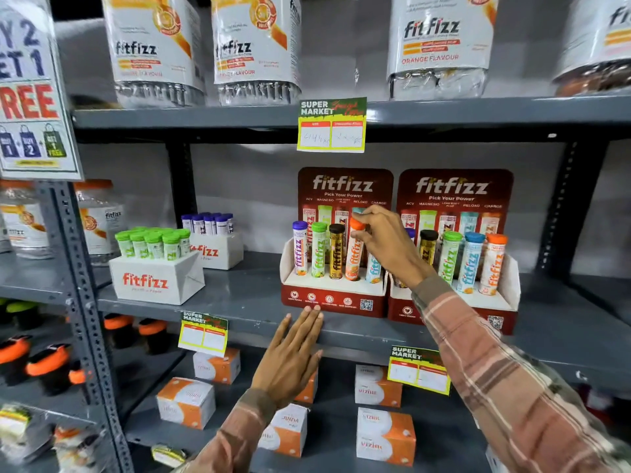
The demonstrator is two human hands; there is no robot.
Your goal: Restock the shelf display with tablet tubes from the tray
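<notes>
An orange-capped tube (354, 254) is held at its cap by the right hand (386, 244), the fingers (367, 218) closed round the top; the tube stands tilted slightly in the fourth slot of the left red display (327, 298) on the middle shelf (239, 302). In the same display, to its left, a purple-capped tube (299, 249), a green-capped tube (319, 250) and a black-capped tube (336, 252) stand upright, and a blue tube (374, 268) is partly hidden behind the hand on the right. A second red display (478, 302) stands just beside it on the right, filled with a row of tubes. The left hand (290, 356) is laid flat, fingers stretched out and holding nothing, on the near edge of the shelf just before the left display. Farther left on the shelf, a white tray of green-capped tubes (153, 247) is seen, with a white tray of purple-capped tubes (210, 225) behind it. Large jars (153, 49) are lined along the upper shelf, and orange-and-white boxes (384, 435) lie on the lower one
</notes>
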